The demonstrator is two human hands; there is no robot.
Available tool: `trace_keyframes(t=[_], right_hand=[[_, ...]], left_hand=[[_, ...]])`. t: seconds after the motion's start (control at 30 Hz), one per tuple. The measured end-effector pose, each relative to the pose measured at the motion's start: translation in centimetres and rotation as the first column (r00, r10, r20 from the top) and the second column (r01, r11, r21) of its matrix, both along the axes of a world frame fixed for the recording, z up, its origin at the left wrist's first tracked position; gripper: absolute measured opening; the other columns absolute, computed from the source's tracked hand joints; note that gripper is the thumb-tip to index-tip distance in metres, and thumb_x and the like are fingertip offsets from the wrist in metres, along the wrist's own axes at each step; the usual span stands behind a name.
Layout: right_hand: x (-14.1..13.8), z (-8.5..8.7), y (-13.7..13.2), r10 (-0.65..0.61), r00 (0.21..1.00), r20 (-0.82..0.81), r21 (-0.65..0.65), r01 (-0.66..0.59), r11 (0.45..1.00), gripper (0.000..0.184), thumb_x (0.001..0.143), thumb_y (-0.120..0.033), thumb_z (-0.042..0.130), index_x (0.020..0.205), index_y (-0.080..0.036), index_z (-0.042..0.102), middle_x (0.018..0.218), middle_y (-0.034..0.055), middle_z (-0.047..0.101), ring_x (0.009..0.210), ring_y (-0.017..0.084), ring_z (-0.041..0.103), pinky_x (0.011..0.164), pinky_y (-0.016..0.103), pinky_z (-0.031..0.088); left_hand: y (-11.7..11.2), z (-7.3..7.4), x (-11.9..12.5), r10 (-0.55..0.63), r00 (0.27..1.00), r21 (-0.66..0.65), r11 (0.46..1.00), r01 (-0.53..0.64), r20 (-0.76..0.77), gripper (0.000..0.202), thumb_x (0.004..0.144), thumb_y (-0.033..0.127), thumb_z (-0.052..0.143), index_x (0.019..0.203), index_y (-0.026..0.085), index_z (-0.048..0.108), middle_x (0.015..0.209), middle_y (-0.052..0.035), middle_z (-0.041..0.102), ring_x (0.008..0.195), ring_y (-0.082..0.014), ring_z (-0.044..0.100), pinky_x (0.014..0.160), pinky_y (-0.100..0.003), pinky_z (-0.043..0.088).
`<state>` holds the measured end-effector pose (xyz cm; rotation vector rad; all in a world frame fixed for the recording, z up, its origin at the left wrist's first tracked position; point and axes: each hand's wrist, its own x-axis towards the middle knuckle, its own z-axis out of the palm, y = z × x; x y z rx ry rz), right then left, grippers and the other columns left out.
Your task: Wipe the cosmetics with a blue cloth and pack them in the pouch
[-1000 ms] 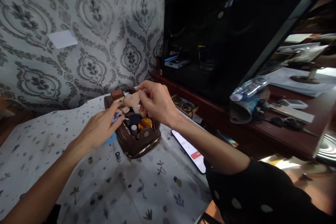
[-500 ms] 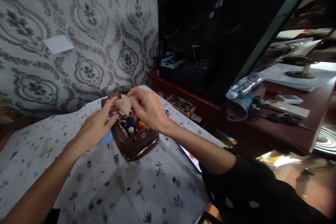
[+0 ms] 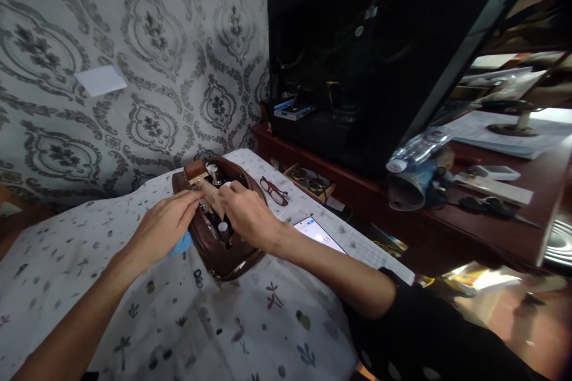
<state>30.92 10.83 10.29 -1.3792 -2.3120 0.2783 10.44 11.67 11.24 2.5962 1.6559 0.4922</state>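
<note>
Both hands work over the open mouth of a brown bag (image 3: 230, 265), with a beige piece (image 3: 211, 196) slanting between them at the opening. The left hand (image 3: 163, 227) has its fingers drawn close together, their tips touching the left side of the piece; whether the thumb presses from below is hidden. The right hand (image 3: 245, 214) is curled, fingers bent inward beside the piece's other side, and I cannot tell whether it pinches the piece or something beneath.

The beige piece looks light and thin, likely limp and quick to crease, so a gentle pinch on a free edge should suit it. The bag looks smooth and soft-walled; it would probably sag if pressed, and is best steadied by its rim or side. Inside, a silver-capped bottle (image 3: 215, 174) and a small pale-topped container (image 3: 223, 229) look harder and slicker.

The bag sits near the far edge of the cloth-covered surface (image 3: 187, 321). A blue item (image 3: 181, 244) lies by its left side. Along the surface's right edge are red-framed glasses (image 3: 274, 192) and, nearer, a lit phone (image 3: 318, 234) partly behind the right forearm. Beyond that edge stands a dark red cabinet (image 3: 348, 189).
</note>
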Motion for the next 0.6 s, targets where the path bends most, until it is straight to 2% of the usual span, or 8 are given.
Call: trace_keyframes(t=[0.17, 0.33, 0.47, 0.6], right_hand=[[0.13, -0.21, 0.3, 0.019, 0.996, -0.089, -0.05, -0.023, 0.998, 0.025, 0.099, -0.014, 0.044, 0.121, -0.014, 0.056, 0.111, 0.013, 0.07, 0.102, 0.023, 0.068, 0.083, 0.029, 0.045], [0.37, -0.13, 0.35, -0.013, 0.99, -0.138, -0.082, 0.002, 0.997, 0.028, 0.098, -0.014, 0.048, 0.125, -0.011, 0.055, 0.116, 0.0156, 0.072, 0.103, 0.024, 0.069, 0.083, 0.03, 0.045], [0.42, -0.07, 0.31, -0.014, 0.996, -0.086, -0.063, 0.009, 0.998, 0.021, 0.098, -0.015, 0.05, 0.116, -0.011, 0.061, 0.116, 0.0166, 0.071, 0.107, 0.025, 0.069, 0.084, 0.03, 0.045], [0.33, -0.02, 0.19, 0.0, 1.0, 0.018, -0.082, 0.002, 0.997, 0.02, 0.101, -0.02, 0.05, 0.109, -0.01, 0.066, 0.109, 0.0163, 0.072, 0.104, 0.026, 0.07, 0.082, 0.03, 0.045]], left_hand=[[-0.28, 0.31, 0.18, -0.019, 0.999, -0.02, 1.0, 0.02, 0.051, 0.048, 0.1, 0.043, 0.031, 0.123, 0.023, 0.068, 0.131, -0.0072, 0.071, 0.12, -0.0281, 0.067, 0.102, -0.04, 0.053], [-0.63, 0.62, 0.17, 0.007, 0.981, -0.029, 1.0, -0.001, 0.192, 0.045, 0.098, 0.048, 0.038, 0.12, 0.022, 0.069, 0.126, -0.0063, 0.074, 0.115, -0.0269, 0.069, 0.099, -0.036, 0.054], [-0.67, 0.57, 0.01, 0.023, 0.963, -0.069, 0.998, -0.005, 0.267, 0.046, 0.098, 0.052, 0.041, 0.119, 0.022, 0.069, 0.129, -0.0061, 0.072, 0.119, -0.0264, 0.067, 0.096, -0.033, 0.055], [-0.56, 0.27, -0.09, -0.005, 0.957, -0.053, 0.998, 0.021, 0.291, 0.045, 0.098, 0.051, 0.042, 0.117, 0.022, 0.07, 0.134, -0.0072, 0.07, 0.127, -0.0277, 0.063, 0.105, -0.036, 0.051]])
